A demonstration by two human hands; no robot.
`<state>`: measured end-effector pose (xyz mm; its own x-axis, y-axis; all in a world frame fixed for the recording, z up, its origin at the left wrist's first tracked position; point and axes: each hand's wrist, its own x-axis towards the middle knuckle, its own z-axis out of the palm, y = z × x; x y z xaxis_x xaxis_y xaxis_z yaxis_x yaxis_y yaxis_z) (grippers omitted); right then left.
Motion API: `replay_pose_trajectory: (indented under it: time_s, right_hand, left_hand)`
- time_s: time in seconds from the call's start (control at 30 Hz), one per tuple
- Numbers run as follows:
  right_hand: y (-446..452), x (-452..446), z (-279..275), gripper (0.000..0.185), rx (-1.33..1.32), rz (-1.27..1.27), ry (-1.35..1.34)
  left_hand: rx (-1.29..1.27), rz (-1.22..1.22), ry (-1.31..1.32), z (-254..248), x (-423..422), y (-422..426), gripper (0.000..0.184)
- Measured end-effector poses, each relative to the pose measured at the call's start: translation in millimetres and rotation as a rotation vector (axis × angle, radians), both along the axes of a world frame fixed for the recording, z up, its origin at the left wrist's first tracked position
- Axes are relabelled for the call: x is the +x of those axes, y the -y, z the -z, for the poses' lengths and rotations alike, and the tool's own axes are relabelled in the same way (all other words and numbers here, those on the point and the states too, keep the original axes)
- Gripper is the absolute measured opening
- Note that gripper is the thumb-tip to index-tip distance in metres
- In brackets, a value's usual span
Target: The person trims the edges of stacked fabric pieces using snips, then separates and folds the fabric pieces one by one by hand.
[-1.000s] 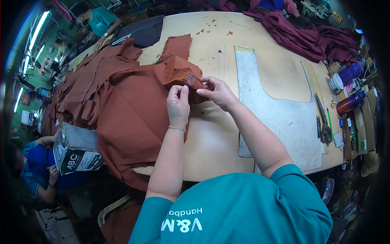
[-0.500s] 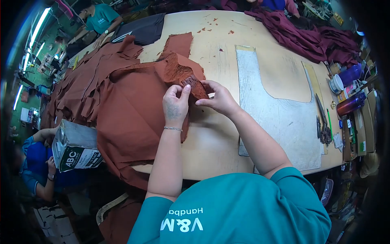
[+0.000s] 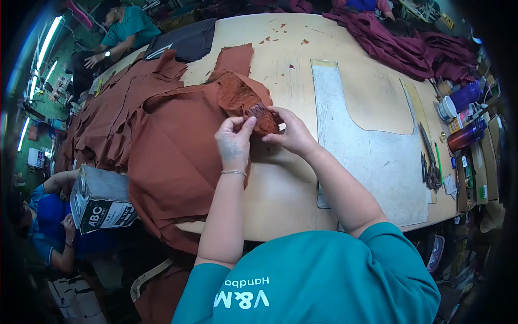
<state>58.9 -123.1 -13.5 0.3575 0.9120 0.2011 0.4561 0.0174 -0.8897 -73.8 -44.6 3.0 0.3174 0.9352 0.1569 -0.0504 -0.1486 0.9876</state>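
Note:
A large reddish-brown piece of fabric (image 3: 172, 146) lies over the table's left side, and part of it is bunched up and turned to show a rough, fuzzy underside (image 3: 237, 94). My left hand (image 3: 233, 141) pinches the lower edge of this raised part between thumb and fingers. Close by on the right, my right hand (image 3: 290, 131) grips the same fabric's edge with thumb and fingertips. A dark, ridged strip (image 3: 259, 112) shows on the fabric between my hands; what it is I cannot make out.
A pale U-shaped template (image 3: 367, 156) lies on the table (image 3: 288, 200) at right, beside scissors (image 3: 430, 162) and a green pencil (image 3: 438, 156). Maroon cloth (image 3: 388, 46) is heaped at the back right. An ABC metal can (image 3: 102, 200) stands left, near a seated person (image 3: 54, 227).
The fabric edge between my hands has turned slightly, showing more of its rough side. At the back left, a co-worker's arm has shifted.

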Motion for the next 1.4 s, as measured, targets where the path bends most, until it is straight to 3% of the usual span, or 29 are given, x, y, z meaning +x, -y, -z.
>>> replay_pose_trajectory:
  time_s: [0.1,0.2,0.3,0.53,0.57,0.67,0.73,0.77,0.87,1.03,1.1,1.17,1.23,1.3,1.37,1.4]
  right_hand:
    - [1.8,-0.8,11.6,0.073,-0.006,0.009,-0.056]
    - [1.5,1.3,14.1,0.073,-0.007,0.025,-0.033]
    - [2.0,2.1,14.2,0.072,-0.043,0.042,0.005]
    - [3.4,6.3,32.8,0.074,-0.061,0.033,-0.019]
    - [2.8,5.6,31.2,0.076,-0.015,-0.013,-0.113]
    - [-0.6,2.9,18.2,0.082,0.062,-0.109,-0.367]
    - [-6.8,3.8,-1.5,0.084,0.038,-0.119,-0.491]
    - [-3.5,1.4,-23.8,0.080,-0.161,-0.068,-0.347]
    - [-13.9,3.2,-20.0,0.071,-0.222,0.113,-0.082]
    - [-24.3,8.2,-21.7,0.037,-0.239,0.159,0.407]
    - [-30.1,21.9,-22.4,0.022,-0.256,0.199,0.461]
    - [-37.2,51.4,-23.6,0.020,-0.299,0.294,0.478]
    - [-51.0,68.5,-24.5,0.019,-0.292,0.307,0.505]
    - [-62.5,74.8,-14.1,0.020,-0.290,0.316,0.538]
    - [-69.2,76.5,-8.4,0.019,-0.287,0.343,0.526]
    - [-73.2,76.7,-7.5,0.019,-0.284,0.352,0.521]
  left_hand:
    - [0.226,-0.091,-0.180,1.6,-1.6,10.1,0.021]
    - [0.754,-0.182,-0.363,5.7,-6.5,4.8,0.026]
    - [0.954,-0.177,-0.412,-2.3,-10.3,3.4,0.030]
    - [0.777,0.294,-0.577,2.5,-21.1,-4.9,0.035]
    - [0.455,0.411,-0.611,-4.7,-21.6,0.9,0.028]
    - [0.593,0.598,-0.449,0.2,-15.2,-4.5,0.023]
    - [0.551,0.621,-0.388,6.5,-9.5,-2.7,0.023]
    - [0.547,0.628,-0.373,13.5,-6.7,-3.3,0.023]
    - [0.652,0.595,-0.364,14.9,4.2,-1.9,0.016]
    - [0.818,0.476,-0.588,5.7,5.0,2.0,0.013]
    - [0.776,0.623,-0.491,-8.6,-4.7,-1.3,0.015]
    - [0.767,0.743,-0.407,-38.3,-25.4,-5.3,0.018]
    - [0.550,0.798,-0.389,-67.6,-61.9,-16.2,0.015]
    - [0.304,0.554,-0.087,-78.8,-105.0,-32.7,0.006]
    - [0.449,0.431,0.193,-91.8,-152.2,-67.5,0.011]
    - [0.231,0.256,0.493,-89.4,-186.0,-79.8,0.016]
